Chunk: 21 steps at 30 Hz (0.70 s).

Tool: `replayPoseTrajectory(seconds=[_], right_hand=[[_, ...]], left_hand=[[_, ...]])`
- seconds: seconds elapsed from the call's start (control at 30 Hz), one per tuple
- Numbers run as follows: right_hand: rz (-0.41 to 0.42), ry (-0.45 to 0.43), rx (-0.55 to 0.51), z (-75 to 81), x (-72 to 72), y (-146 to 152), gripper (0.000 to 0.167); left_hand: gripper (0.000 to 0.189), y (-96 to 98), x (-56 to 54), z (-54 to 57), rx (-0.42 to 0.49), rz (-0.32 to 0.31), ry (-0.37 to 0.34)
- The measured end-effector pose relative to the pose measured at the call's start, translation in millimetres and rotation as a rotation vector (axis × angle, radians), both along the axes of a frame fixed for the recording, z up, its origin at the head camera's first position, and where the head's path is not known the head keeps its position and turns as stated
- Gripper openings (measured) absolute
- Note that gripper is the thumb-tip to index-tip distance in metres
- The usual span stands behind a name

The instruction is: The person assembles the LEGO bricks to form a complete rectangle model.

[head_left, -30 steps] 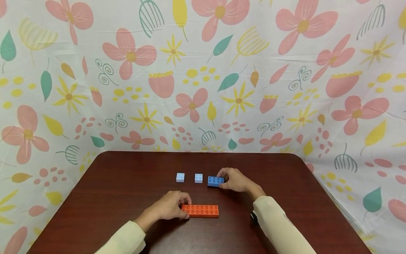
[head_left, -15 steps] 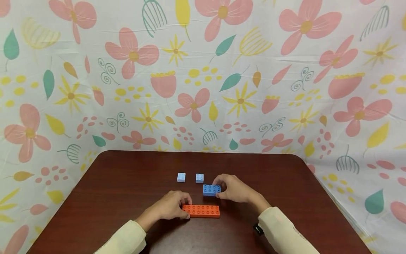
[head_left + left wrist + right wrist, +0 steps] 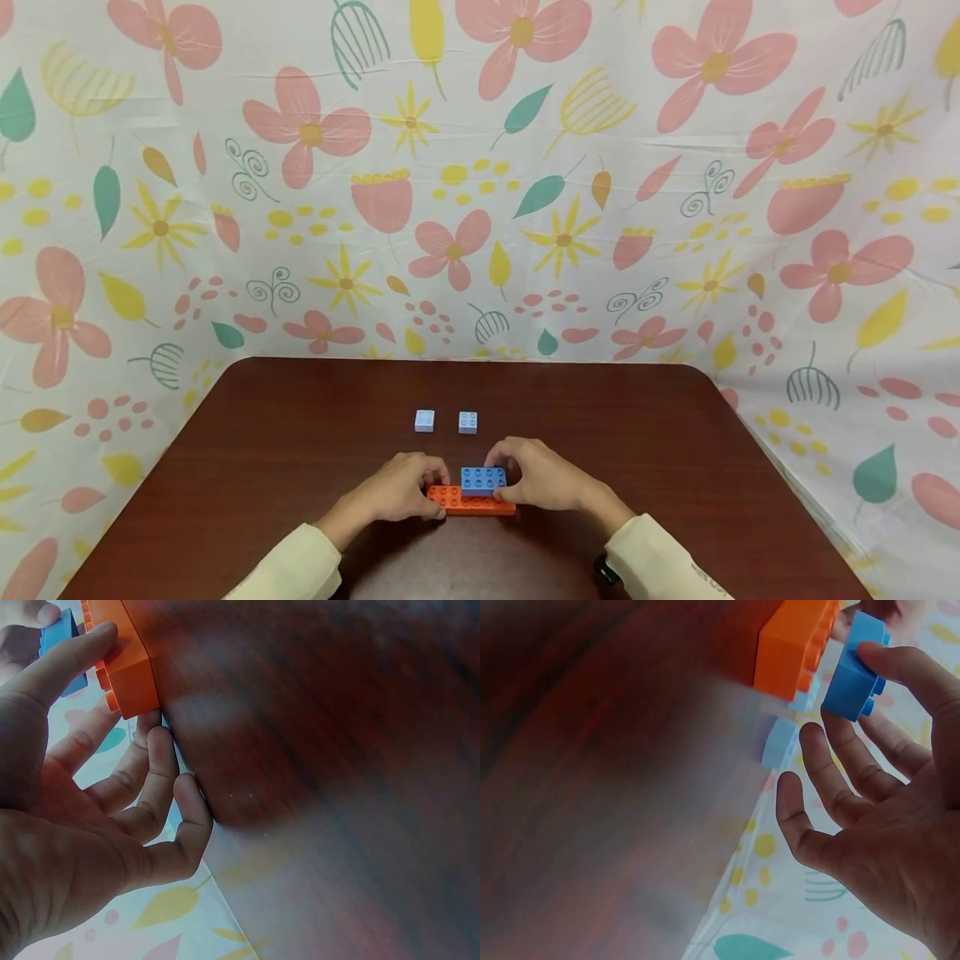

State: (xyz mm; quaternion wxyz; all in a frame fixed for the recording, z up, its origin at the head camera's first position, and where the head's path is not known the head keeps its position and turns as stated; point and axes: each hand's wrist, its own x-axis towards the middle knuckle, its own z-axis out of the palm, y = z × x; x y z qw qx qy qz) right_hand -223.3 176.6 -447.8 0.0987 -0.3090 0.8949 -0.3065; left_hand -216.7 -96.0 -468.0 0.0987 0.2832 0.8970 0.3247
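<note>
My left hand grips the left end of a long orange-red building brick, which lies flat on the table. In the left wrist view the thumb presses the studded brick's near side, with fingertips at its end. My right hand pinches a blue building brick between thumb and fingers. In the head view the blue brick overlaps the right part of the orange-red one. The right wrist view shows a gap between the blue brick and the orange-red brick. Its other fingers are spread, loosely bent.
Two small light-blue bricks stand farther back on the dark brown table: a left one and a right one. Behind the table's far edge hangs a flower-patterned cloth.
My right hand has carried the blue brick toward me and leftward, from beside the light-blue bricks to over the orange-red brick. The left hand has stayed on the orange-red brick's end.
</note>
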Motion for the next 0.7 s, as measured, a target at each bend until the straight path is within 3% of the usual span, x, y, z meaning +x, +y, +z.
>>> replayPoseTrajectory(seconds=[0.7], right_hand=[[0.021, -0.005, -0.035, -11.4, 5.5, -13.5, 0.029]], left_hand=[[0.035, 0.1, -1.6, -1.2, 0.009, -0.008, -0.001]])
